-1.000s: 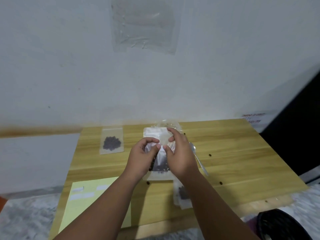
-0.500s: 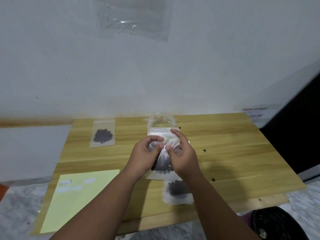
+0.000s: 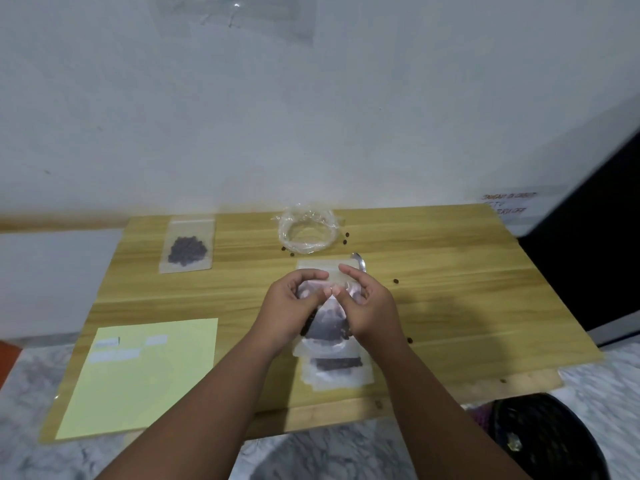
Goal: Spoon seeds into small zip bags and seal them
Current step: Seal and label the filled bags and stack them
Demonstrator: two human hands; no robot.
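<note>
A small clear zip bag (image 3: 329, 322) with dark seeds in its lower part is held upright above the wooden table (image 3: 450, 306). My left hand (image 3: 289, 311) and my right hand (image 3: 369, 308) pinch its top strip between thumbs and fingers, thumb tips touching at the middle. A spoon (image 3: 360, 260) lies just behind the bag, mostly hidden. Another filled bag (image 3: 337, 370) lies flat on the table under my wrists. A third filled bag (image 3: 187, 251) lies at the far left. A crumpled clear plastic bag (image 3: 306, 228) sits open at the back.
A pale yellow sheet (image 3: 145, 372) with white labels lies at the table's near left. Several loose seeds (image 3: 396, 281) are scattered right of my hands and near the plastic bag. A black bin (image 3: 547, 441) stands at the lower right. A wall rises directly behind the table.
The view has tilted down and pulled back. My hands have slid along the bag's top strip, the thumbs now meeting at its middle. The crumpled plastic bag and the spoon's bowl show behind the bag.
</note>
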